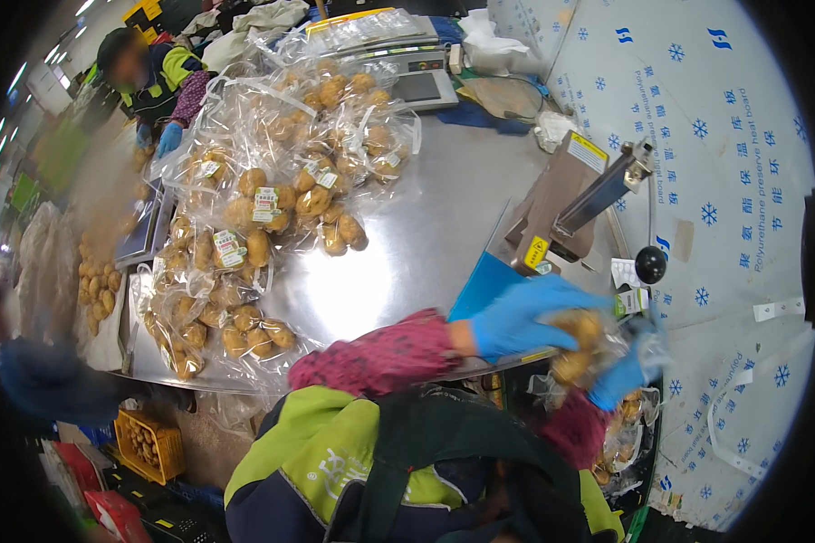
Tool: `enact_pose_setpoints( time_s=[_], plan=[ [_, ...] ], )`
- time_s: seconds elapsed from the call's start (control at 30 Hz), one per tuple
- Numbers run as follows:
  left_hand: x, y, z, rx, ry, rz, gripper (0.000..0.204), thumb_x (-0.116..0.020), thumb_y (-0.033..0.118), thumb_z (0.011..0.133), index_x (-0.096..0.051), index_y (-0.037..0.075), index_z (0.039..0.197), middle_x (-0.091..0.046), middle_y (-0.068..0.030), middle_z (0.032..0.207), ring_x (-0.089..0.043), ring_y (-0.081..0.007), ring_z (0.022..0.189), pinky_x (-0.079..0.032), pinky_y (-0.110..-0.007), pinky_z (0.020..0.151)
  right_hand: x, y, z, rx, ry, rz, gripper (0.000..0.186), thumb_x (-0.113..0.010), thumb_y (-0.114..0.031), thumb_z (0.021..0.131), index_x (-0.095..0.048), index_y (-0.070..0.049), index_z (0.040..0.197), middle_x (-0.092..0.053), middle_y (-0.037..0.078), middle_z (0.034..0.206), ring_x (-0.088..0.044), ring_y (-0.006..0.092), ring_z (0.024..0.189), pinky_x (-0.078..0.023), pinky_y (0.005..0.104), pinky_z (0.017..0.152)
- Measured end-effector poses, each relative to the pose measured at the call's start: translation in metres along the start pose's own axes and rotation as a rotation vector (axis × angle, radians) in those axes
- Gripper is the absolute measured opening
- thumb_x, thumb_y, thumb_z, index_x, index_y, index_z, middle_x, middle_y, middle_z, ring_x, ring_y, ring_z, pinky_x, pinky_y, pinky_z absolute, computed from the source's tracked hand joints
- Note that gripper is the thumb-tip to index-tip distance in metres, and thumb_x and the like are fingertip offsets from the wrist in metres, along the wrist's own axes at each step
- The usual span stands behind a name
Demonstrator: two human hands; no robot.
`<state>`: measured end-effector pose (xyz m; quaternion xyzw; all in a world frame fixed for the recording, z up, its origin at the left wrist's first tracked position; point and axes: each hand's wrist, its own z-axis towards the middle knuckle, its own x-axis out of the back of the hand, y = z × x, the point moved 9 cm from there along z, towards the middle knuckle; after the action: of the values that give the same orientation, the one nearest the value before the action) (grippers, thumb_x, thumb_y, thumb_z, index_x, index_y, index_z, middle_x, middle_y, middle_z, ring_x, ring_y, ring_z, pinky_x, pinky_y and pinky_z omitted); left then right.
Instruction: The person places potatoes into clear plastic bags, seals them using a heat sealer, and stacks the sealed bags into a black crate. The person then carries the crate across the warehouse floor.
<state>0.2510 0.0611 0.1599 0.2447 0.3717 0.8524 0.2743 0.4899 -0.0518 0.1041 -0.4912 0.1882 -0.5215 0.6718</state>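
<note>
My left hand, in a blue glove, grips a clear bag of potatoes past the front right edge of the steel table, slightly blurred. My right hand, also gloved, is closed on the same bag at its right side. Just beyond my hands stands a brown bag-sealing machine with a black knob lever, on a blue plate. Below my hands, more bagged potatoes lie in a dark container.
A pile of bagged potatoes covers the left of the steel table. A scale sits behind. A co-worker in blue gloves works far left; another person's dark sleeve is nearer. An insulated wall bounds the right.
</note>
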Motion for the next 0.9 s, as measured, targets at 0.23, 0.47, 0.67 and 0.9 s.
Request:
enact_pose_setpoints(
  time_s=[0.23, 0.47, 0.67, 0.9],
  plan=[
    [0.193, -0.093, -0.246, 0.756, 0.412, 1.494, 0.056, -0.073, 0.014, 0.070, -0.056, 0.015, 0.124, -0.051, -0.0081, 0.126, -0.042, -0.0330, 0.120, -0.033, -0.043, 0.101, 0.067, -0.034, -0.007, 0.351, 0.179, -0.477, 0.028, -0.052, -0.006, 0.090, -0.059, 0.005, 0.114, -0.059, 0.017, 0.115, -0.057, 0.0260, 0.100, -0.045, 0.0360, 0.089],
    [0.298, -0.131, -0.334, 0.781, 0.587, 1.180, 0.028, -0.057, 0.011, 0.079, -0.064, 0.012, 0.106, -0.064, -0.0131, 0.104, -0.059, -0.0282, 0.100, -0.046, -0.038, 0.087, -0.067, -0.016, -0.040, 0.104, -0.141, -0.049, 0.028, -0.053, 0.000, 0.086, -0.061, 0.000, 0.113, -0.059, 0.009, 0.114, -0.053, 0.0201, 0.107, -0.040, 0.0342, 0.096],
    [0.280, -0.055, -0.299, 0.738, 0.862, 0.423, 0.015, -0.051, 0.011, 0.089, -0.063, 0.003, 0.094, -0.053, -0.0028, 0.071, -0.048, -0.0098, 0.063, -0.042, -0.025, 0.058, -0.230, -0.068, -0.192, 0.221, -1.077, 0.131, 0.043, -0.064, -0.005, 0.079, -0.055, -0.002, 0.121, -0.060, 0.012, 0.113, -0.056, 0.0236, 0.104, -0.043, 0.0361, 0.095],
    [0.167, -0.033, -0.255, 0.583, 0.709, 0.269, 0.028, -0.061, 0.012, 0.087, -0.059, 0.002, 0.112, -0.053, -0.0110, 0.116, -0.056, -0.0141, 0.095, -0.047, -0.026, 0.083, -0.283, -0.073, -0.289, -0.239, -1.378, 0.333, 0.028, -0.065, -0.006, 0.082, -0.061, -0.002, 0.110, -0.065, 0.008, 0.083, -0.060, 0.0127, 0.077, -0.050, 0.0278, 0.071]
  ],
)
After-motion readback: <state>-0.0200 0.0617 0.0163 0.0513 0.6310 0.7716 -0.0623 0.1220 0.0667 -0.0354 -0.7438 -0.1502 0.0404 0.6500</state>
